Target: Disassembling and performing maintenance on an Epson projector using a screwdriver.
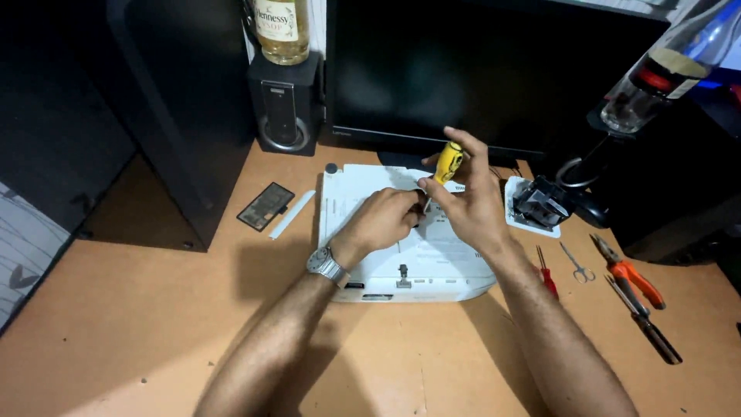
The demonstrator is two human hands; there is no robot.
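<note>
A white flat device (351,205) lies upside down on the brown table, in front of a black monitor. My right hand (472,202) grips a yellow-handled screwdriver (447,162), held nearly upright with its tip down on the device's underside. My left hand (384,220), with a metal watch on the wrist, rests on the device beside the screwdriver's tip, fingers pinched around the shaft or the spot under it. The tip itself is hidden behind my fingers.
To the right lie a small red screwdriver (546,274), small scissors (577,265), orange-handled pliers (629,274) and another dark tool (647,324). A black part sits on a white base (535,205). A small dark panel (265,206), white strip, speaker (283,104), bottles stand around.
</note>
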